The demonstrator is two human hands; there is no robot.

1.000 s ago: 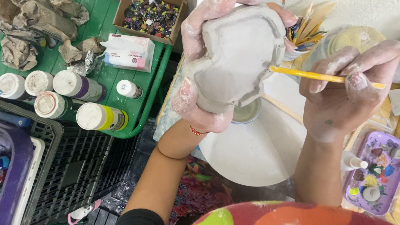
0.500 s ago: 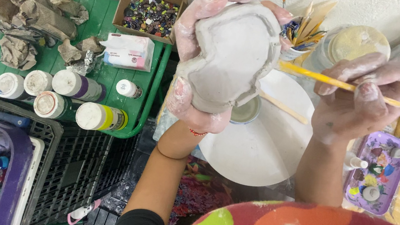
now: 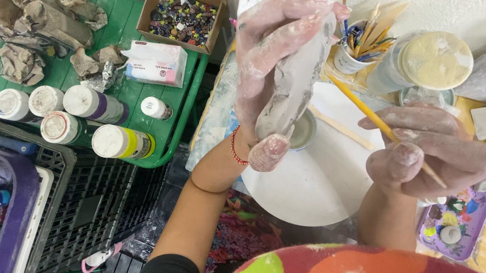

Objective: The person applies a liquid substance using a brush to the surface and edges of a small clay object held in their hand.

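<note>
Left hand (image 3: 273,68), clay-smeared, wrapped around a grey clay piece (image 3: 291,94), fingers over its upper edge, thumb pressed at its lower end; piece held edge-on, raised above the round white board (image 3: 309,190). Red string bracelet (image 3: 235,147) at that wrist.

Right hand (image 3: 431,154), also coated in clay, closed around a yellow-handled brush (image 3: 369,116); handle runs slanting up-left toward the clay piece, tip hidden behind it, contact cannot be told.

Under the hands: white board on the work surface, small round dish (image 3: 303,130) just behind the clay piece, flat wooden stick (image 3: 339,128) lying on the board.

Beyond: cup of brushes and tools (image 3: 358,49) at the top, lidded clear jar (image 3: 428,62) beside it. Purple paint palette (image 3: 454,222) at right, just below the right hand.

Left side: green tray (image 3: 123,24) holding paint bottles (image 3: 78,120) lying on their sides, crumpled newspaper (image 3: 34,21), a small white-and-pink box (image 3: 156,63); a cardboard box of small dark pieces (image 3: 183,18) behind. Black plastic crate (image 3: 87,210) below the tray
</note>
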